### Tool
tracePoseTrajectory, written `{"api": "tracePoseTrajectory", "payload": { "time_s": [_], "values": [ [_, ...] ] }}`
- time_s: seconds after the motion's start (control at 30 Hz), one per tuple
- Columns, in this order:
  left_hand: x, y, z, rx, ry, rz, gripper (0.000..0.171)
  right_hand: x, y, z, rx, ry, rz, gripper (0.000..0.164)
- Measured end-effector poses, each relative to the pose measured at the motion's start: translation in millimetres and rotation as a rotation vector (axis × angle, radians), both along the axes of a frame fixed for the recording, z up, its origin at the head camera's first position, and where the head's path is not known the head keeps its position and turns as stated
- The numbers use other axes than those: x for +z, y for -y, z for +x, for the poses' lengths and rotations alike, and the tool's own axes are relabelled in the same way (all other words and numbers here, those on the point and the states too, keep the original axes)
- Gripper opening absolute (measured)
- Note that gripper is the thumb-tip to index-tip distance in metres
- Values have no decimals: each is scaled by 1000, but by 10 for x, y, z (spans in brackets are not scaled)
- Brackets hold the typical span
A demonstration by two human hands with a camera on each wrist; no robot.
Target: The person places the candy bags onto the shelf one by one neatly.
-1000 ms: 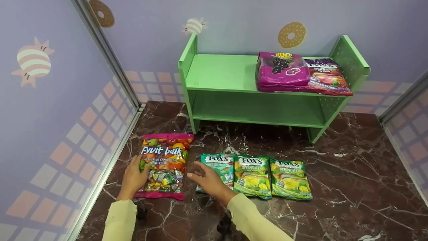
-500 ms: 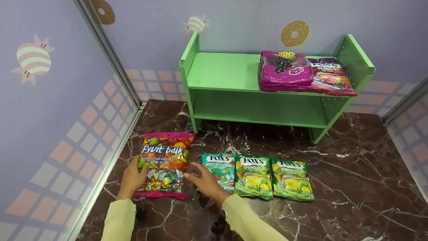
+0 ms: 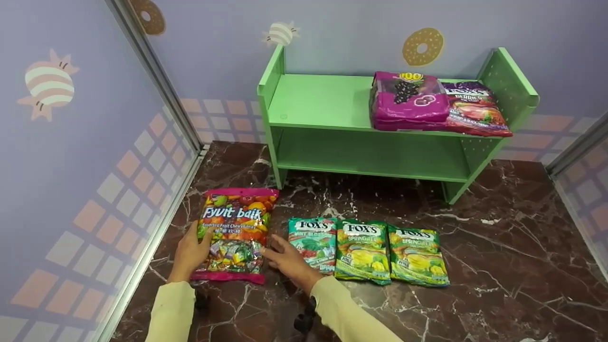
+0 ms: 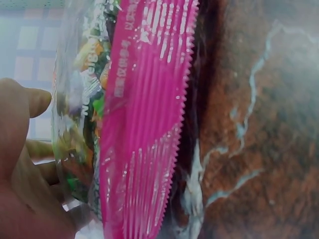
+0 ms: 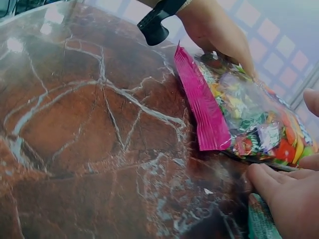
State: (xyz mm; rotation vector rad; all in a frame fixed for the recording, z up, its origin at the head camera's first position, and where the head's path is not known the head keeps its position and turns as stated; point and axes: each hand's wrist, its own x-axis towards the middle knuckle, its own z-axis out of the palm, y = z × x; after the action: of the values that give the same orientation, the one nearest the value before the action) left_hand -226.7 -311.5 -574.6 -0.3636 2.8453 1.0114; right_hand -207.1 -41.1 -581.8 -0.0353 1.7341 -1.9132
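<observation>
A large bag of fruit chews (image 3: 235, 221) with pink ends lies face up on the floor at the left. My left hand (image 3: 189, 254) is at its left edge, thumb over the front and fingers along the side. In the left wrist view that thumb (image 4: 37, 102) points at the clear side of the bag, near its pink seal (image 4: 144, 124). My right hand (image 3: 287, 261) is at the opposite edge, fingers loosely extended and the thumb tip right at the bag. Beside it lies a teal bag of mint candy (image 3: 311, 237), partly behind my right hand.
Two green-yellow candy bags (image 3: 363, 251) lie to the right of the teal one. Behind stands a green shelf (image 3: 323, 102), with a purple grape candy pack (image 3: 411, 104) and a red berry candy bag (image 3: 477, 111) on its top board. A wall (image 3: 114, 142) runs along the left.
My right hand has moved slightly left, off most of the teal bag and up to the fruit chew bag's right edge. My left hand stays at the left edge.
</observation>
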Motion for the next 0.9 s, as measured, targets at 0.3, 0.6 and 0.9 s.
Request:
{"api": "tracePoseTrajectory", "payload": {
  "time_s": [0.3,0.6,0.9],
  "values": [
    [4,-24,3,14,-36,16,70,-24,57,-21,3,48,-100,75],
    [-35,-57,23,61,-82,17,69,-27,94,-12,29,51,-95,74],
    [-56,-91,68,99,-161,-21,59,-27,115,-32,16,81,-50,80]
  ]
}}
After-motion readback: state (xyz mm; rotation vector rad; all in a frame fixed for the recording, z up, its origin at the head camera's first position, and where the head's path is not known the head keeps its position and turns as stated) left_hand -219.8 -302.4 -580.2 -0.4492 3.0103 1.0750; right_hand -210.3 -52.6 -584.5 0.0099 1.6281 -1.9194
